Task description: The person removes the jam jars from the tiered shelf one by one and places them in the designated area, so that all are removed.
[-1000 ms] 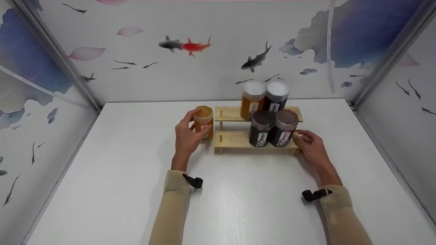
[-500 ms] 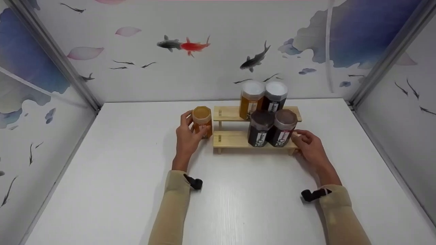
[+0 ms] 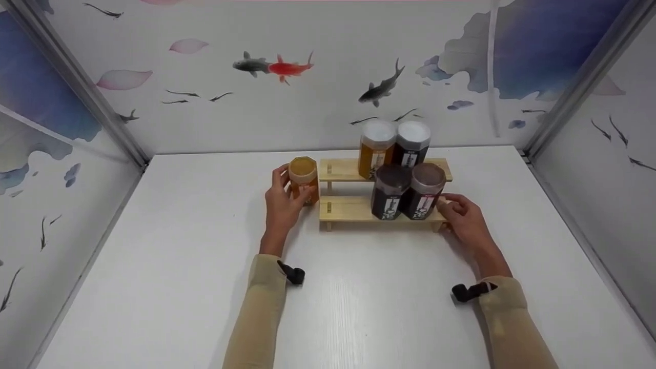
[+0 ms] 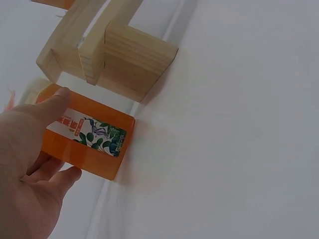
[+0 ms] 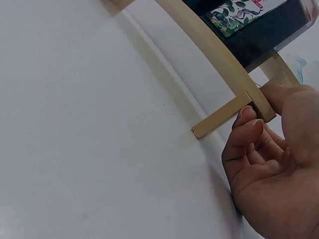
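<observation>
My left hand (image 3: 283, 207) holds an amber octagonal jar (image 3: 303, 179), thumb across its front and fingers round its far left side. The jar stands upright just left of a two-tier wooden rack (image 3: 346, 209). In the left wrist view, a floral label (image 4: 92, 133) shows on the orange jar. Whether its base touches the table cannot be told. At the rack's right end, my right hand (image 3: 467, 220) pinches the lower shelf; the right wrist view shows the thumb above the board (image 5: 232, 69) and curled fingers below, beside a leg (image 5: 222, 115).
On the lower shelf stand two dark jars (image 3: 390, 195), side by side toward the right. Behind them the upper shelf bears a white-lidded amber jar (image 3: 376, 148) and a white-lidded dark jar (image 3: 413, 143). A printed wall (image 3: 205, 123) rises behind the white table (image 3: 338, 297).
The left index finger has come off the jar's lid and down to its side. The jar has shifted slightly away from me. My right hand keeps its grip on the rack.
</observation>
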`<state>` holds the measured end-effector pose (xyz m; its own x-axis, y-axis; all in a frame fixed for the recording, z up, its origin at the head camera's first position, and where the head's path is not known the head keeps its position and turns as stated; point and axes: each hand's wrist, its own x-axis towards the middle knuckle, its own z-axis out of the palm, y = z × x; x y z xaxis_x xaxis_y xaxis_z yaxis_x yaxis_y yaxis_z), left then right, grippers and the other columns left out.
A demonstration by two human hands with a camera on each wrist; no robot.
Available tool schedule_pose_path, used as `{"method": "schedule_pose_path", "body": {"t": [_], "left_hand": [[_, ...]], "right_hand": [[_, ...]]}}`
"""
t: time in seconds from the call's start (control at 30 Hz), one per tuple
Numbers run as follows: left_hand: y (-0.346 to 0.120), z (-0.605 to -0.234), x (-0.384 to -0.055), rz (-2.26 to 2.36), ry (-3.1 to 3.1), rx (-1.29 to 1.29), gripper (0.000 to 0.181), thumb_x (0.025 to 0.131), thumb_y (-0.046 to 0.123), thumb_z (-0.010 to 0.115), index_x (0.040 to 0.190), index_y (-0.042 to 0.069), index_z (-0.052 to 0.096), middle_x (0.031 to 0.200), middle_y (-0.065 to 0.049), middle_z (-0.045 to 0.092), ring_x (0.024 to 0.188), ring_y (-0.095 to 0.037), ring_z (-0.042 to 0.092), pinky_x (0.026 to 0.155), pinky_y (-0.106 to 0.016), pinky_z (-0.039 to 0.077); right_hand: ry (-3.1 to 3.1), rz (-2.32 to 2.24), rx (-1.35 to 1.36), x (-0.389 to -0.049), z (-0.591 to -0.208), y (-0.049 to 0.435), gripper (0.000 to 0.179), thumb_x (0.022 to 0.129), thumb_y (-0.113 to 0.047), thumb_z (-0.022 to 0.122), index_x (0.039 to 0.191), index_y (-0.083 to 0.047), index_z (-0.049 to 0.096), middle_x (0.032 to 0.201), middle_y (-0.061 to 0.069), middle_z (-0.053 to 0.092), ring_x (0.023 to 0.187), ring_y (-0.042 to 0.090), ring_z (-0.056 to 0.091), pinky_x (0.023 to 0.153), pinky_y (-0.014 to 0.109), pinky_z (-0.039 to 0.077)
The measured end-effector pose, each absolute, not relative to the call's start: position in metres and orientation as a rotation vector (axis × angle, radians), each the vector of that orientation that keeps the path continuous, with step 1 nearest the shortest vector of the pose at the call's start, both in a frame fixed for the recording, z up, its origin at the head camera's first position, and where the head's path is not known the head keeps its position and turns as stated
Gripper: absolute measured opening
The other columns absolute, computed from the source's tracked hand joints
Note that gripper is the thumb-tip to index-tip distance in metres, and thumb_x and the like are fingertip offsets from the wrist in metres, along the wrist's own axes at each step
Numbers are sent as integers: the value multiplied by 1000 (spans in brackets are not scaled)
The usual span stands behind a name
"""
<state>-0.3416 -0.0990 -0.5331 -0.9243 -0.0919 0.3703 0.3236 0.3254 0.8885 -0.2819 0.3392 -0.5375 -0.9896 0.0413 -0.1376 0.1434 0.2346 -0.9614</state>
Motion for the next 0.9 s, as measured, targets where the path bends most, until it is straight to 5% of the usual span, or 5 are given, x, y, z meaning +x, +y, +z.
{"method": "schedule_pose_path", "body": {"t": [0.17, 0.37, 0.53, 0.7, 0.9], "left_hand": [[-99, -532, -339, -1606, -2289, -184, 89, 94, 26, 88, 164, 13, 35, 164, -16, 53, 154, -31, 51, 124, -53, 46], [-89, -519, -330, -1500, -2287, -129, 113, 91, 50, 87, 173, 16, 17, 176, -14, 32, 164, -30, 32, 132, -58, 34], [-68, -496, -320, -1397, -2169, -238, 99, 93, 50, 85, 168, 12, 30, 169, -11, 35, 157, -27, 36, 127, -50, 44], [-41, -482, -308, -1394, -2163, -409, 75, 97, 47, 82, 157, 14, 50, 158, -4, 54, 149, -20, 50, 123, -44, 49], [-13, -489, -299, -1596, -2206, -677, 65, 98, 45, 82, 148, 12, 58, 146, -6, 66, 131, -30, 66, 110, -47, 58]], "right_hand": [[2412, -1906, 152, -283, -538, 338, 52, 110, -40, 65, 150, -11, 52, 102, -2, 66, 80, 4, 63, 66, 19, 55], [2423, -1894, 148, -284, -539, 338, 52, 110, -40, 65, 151, -11, 52, 101, -4, 67, 79, 4, 63, 66, 19, 54], [2375, -1903, 196, -283, -539, 339, 54, 110, -40, 65, 154, -12, 50, 106, -2, 67, 82, 4, 63, 68, 20, 55], [2350, -1930, 222, -282, -538, 338, 56, 108, -43, 66, 154, -14, 50, 110, 0, 66, 85, 5, 63, 69, 20, 55], [2340, -1960, 226, -282, -538, 338, 54, 107, -43, 68, 151, -15, 53, 104, -2, 64, 82, 5, 62, 67, 20, 54]]}}
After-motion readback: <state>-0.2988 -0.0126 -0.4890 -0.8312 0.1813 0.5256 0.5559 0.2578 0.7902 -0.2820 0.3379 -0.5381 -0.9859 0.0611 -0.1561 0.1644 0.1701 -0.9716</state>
